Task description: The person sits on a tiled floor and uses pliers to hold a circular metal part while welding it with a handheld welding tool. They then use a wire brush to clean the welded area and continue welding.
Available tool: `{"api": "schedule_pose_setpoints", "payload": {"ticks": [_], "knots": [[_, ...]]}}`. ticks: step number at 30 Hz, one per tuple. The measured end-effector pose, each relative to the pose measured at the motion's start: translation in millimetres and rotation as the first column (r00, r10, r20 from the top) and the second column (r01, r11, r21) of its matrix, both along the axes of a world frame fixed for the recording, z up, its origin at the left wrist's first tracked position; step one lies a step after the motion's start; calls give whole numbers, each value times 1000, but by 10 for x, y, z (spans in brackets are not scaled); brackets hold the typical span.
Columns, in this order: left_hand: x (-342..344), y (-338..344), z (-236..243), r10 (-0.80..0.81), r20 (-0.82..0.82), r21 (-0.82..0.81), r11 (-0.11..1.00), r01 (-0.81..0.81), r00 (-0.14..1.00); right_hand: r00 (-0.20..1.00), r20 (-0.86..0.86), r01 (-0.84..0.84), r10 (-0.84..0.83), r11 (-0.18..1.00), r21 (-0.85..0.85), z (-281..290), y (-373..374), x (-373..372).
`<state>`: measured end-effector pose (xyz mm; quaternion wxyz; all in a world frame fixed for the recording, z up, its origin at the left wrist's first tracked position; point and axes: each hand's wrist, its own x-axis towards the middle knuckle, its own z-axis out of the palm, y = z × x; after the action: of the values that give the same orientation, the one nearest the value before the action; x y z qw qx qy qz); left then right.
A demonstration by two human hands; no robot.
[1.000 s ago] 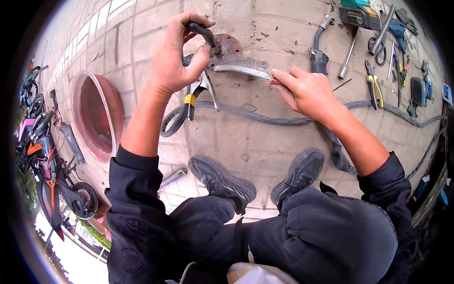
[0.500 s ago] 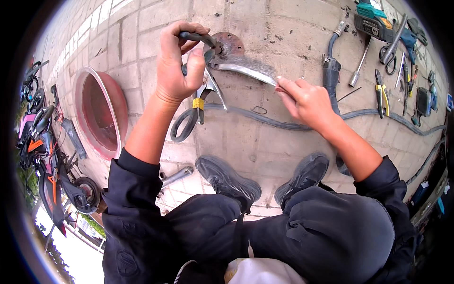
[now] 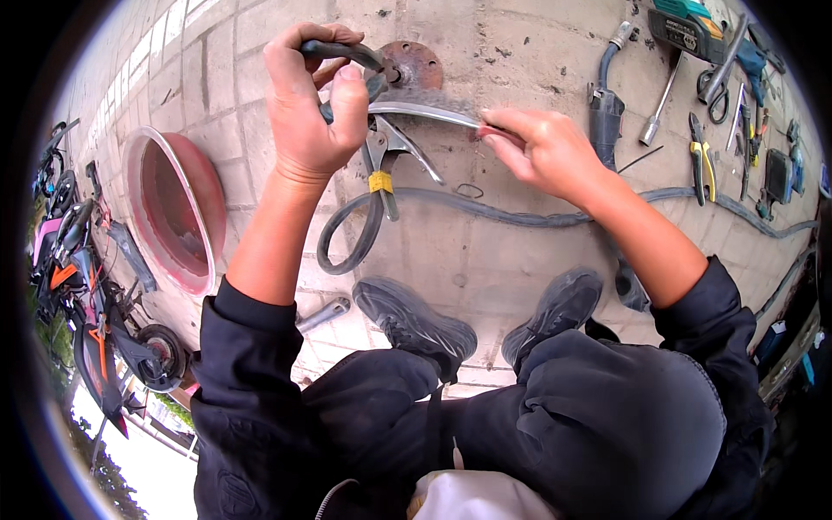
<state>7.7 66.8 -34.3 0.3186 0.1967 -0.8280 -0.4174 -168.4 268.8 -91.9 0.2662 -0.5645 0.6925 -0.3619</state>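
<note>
My left hand (image 3: 316, 108) is closed round a dark two-armed part (image 3: 355, 52); I cannot make out its exact kind. My right hand (image 3: 550, 147) pinches the right end of a wire brush (image 3: 433, 112) with a slim curved silvery back. Its bristles are a grey blur on the far side, and the brush's left end reaches the part by my left fingers. Just beyond lies a round rusty flange (image 3: 425, 65) with holes. Below the brush is a metal welding clamp (image 3: 399, 143) with yellow tape; its jaws are partly hidden.
A reddish wheel rim (image 3: 212, 191) stands at left, beside motorbike parts (image 3: 91, 295). A dark cable (image 3: 520, 217) crosses the paving. At right lie an electrode holder (image 3: 605, 121), yellow-handled pliers (image 3: 703, 160), a socket driver (image 3: 660, 104) and a cordless tool (image 3: 689, 35). A wrench (image 3: 322, 315) lies near my left shoe.
My left hand and the dark part have shifted left and slightly away. The brush has slid left with my right hand, and the clamp has swung a little to the right.
</note>
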Motion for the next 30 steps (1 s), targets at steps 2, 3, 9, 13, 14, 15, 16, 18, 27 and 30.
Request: {"api": "schedule_pose_setpoints", "payload": {"ticks": [2,3,9,13,14,15,16,18,27,30], "knots": [[-37,12,-14,-18,-21,-10,1000,18,1000,992,25,123,-123,992,-14,-6,365,-151],[-36,17,-21,-5,-28,6,1000,5,1000,995,-44,92,-92,996,3,47,413,-171],[-37,26,3,2,-5,24,1000,-2,1000,961,-253,-123,108,992,-42,70,-49,-74],[-5,-8,-2,-20,-17,51,998,21,1000,964,-247,-113,99,993,-44,-27,-50,-97],[6,-21,1,-23,-14,42,999,23,1000,969,-229,-105,89,993,-56,-20,64,-203],[2,-15,-12,-28,-13,39,999,28,1000,975,-210,-77,70,997,-24,16,188,-307],[-4,1,-24,-14,-12,49,999,15,1000,971,-230,-69,71,997,17,47,273,-345],[19,-13,9,4,-5,54,999,-3,1000,962,-265,-42,62,996,83,260,275,-348],[45,1,-12,4,1,63,998,-4,1000,969,-209,-136,133,991,3,-47,-113,-154],[57,-17,25,-22,31,44,999,20,999,962,-228,-151,152,988,20,24,-3,-342]]}}
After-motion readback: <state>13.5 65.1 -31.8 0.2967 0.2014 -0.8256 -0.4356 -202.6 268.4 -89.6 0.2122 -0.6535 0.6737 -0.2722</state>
